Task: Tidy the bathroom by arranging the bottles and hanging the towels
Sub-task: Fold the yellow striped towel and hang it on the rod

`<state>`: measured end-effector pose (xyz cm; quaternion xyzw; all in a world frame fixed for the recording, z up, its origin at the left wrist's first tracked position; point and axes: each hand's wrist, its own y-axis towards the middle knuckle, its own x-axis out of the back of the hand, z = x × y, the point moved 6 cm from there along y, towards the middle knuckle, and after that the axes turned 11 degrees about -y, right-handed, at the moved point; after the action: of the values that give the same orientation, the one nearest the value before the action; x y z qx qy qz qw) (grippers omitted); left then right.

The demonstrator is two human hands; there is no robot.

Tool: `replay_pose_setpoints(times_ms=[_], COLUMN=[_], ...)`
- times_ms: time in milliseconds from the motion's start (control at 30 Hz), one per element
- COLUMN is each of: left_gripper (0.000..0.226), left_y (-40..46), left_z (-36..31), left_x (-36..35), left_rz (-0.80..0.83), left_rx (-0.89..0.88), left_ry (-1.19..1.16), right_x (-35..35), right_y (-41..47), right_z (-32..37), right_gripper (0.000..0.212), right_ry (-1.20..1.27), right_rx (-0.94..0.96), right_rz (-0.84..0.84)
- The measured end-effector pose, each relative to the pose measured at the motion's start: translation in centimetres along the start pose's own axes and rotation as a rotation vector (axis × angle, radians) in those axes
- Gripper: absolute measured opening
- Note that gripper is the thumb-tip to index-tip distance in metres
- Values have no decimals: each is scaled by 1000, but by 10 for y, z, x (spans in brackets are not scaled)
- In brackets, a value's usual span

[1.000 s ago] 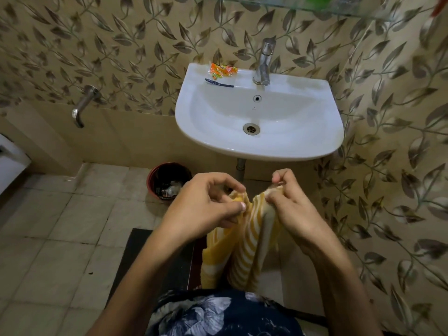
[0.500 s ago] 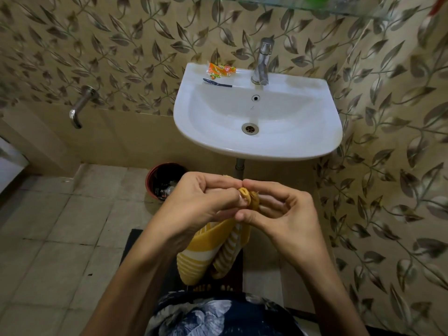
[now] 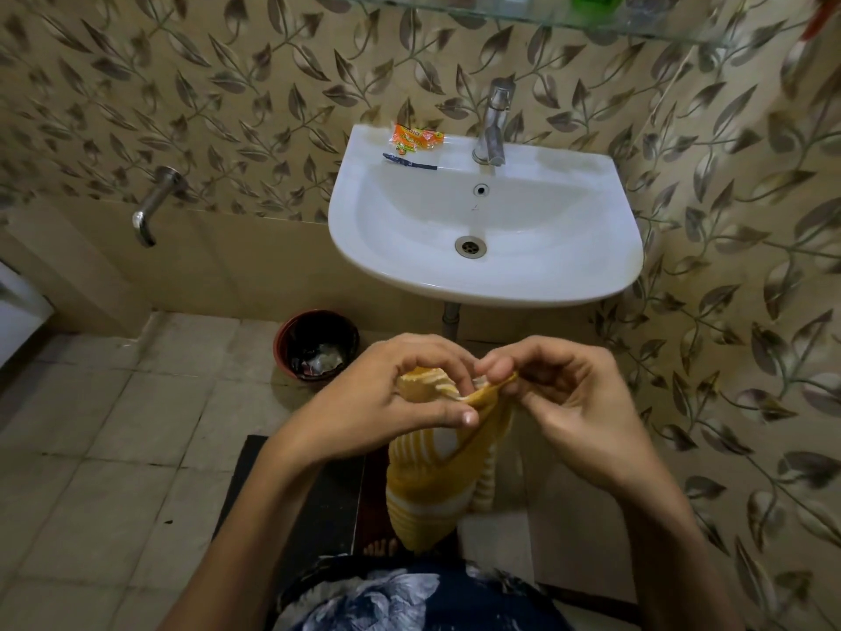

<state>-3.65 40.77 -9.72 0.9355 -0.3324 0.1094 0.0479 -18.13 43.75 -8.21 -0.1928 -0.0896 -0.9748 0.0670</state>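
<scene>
A: Yellow cloth with white stripes, that's the towel (image 3: 432,475). Where does it sit?

B: In front of the person's body, below the white sink (image 3: 482,275), held up in the air over a dark floor mat (image 3: 296,503). Its top edge is bunched between both hands and the rest hangs down in a folded fall.

A: How do the hands hold it?

B: The left hand (image 3: 387,398) has its fingers (image 3: 428,357) curled over a gathered lump of the towel, thumb lying along the front. The right hand (image 3: 564,403) pinches the top hem between thumb and fingertips, the other fingers curled loosely. The two hands are close together, almost touching at the hem.

A: And around them?

B: On the back rim of the sink lie an orange packet (image 3: 416,138) and, just in front of it, a thin dark stick-like item (image 3: 409,162); I cannot tell what it is. A metal tap (image 3: 493,125) stands at the middle of the rim. A second spout (image 3: 152,207) juts from the wall to the left. A round dark bin (image 3: 317,346) with scraps inside stands on the tiled floor under the sink's left side. A glass shelf (image 3: 523,15) runs along the top, with bottles on it cut off by the edge.
</scene>
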Motion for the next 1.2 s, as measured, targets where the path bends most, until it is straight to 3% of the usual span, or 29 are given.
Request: replay_pose_setpoints(times_ms=[167, 367, 500, 633, 733, 833, 900, 1033, 1200], left_gripper=[5, 29, 36, 13, 13, 11, 4, 11, 23], left_y=[8, 13, 16, 19, 25, 28, 26, 35, 26], left_z=[0, 21, 40, 56, 71, 97, 112, 124, 136], left_x=[-18, -16, -6, -3, -10, -32, -46, -33, 36], left_rz=[106, 107, 55, 102, 189, 369, 435, 254, -76], left_rx=[-52, 22, 111, 137, 205, 411, 540, 482, 477], left_ry=[-16, 78, 120, 261, 366, 529, 491, 476, 534], right_x=[32, 78, 97, 94, 83, 73, 70, 81, 131], right_y=[5, 3, 1, -2, -1, 1, 2, 0, -13], right_z=[18, 36, 25, 12, 7, 8, 12, 11, -5], right_gripper=[40, 16, 29, 34, 36, 36, 41, 47, 40], right_ry=[63, 78, 33, 26, 43, 73, 71, 24, -35], right_rx=[125, 252, 210, 159, 154, 180, 216, 230, 168], right_rz=[-161, -457, -573, -569, -512, -439, -397, -421, -648])
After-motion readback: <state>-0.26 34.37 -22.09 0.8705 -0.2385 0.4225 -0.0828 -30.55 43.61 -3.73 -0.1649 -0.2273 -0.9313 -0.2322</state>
